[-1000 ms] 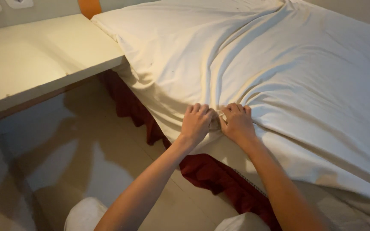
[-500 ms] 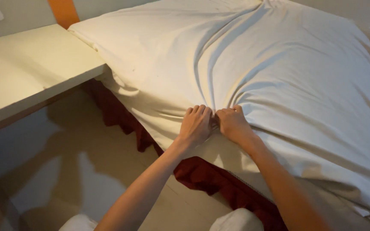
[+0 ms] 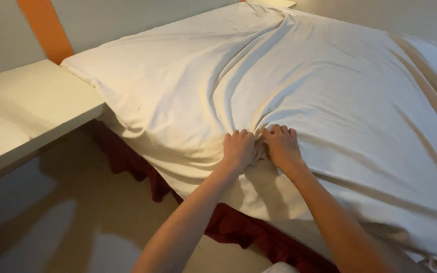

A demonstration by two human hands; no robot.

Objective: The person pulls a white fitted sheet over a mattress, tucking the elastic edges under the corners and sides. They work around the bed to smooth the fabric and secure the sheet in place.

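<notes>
A white bed sheet [image 3: 330,86] covers the bed and hangs over its near side. My left hand [image 3: 238,147] and my right hand [image 3: 281,145] sit side by side at the bed's near edge, knuckles up, fingers curled into a bunch of the sheet between them. Creases fan out from that gathered spot across the bed. Below the hanging sheet shows a dark red bed skirt [image 3: 249,235].
A pale bedside shelf [image 3: 21,111] stands to the left, level with the mattress. An orange stripe [image 3: 44,28] runs up the grey wall behind it. Beige floor [image 3: 77,217] lies between the shelf and the bed.
Both hands have stayed clenched on the same fold of sheet. The view has shifted, so more of the bed's far side and less of the shelf is seen.
</notes>
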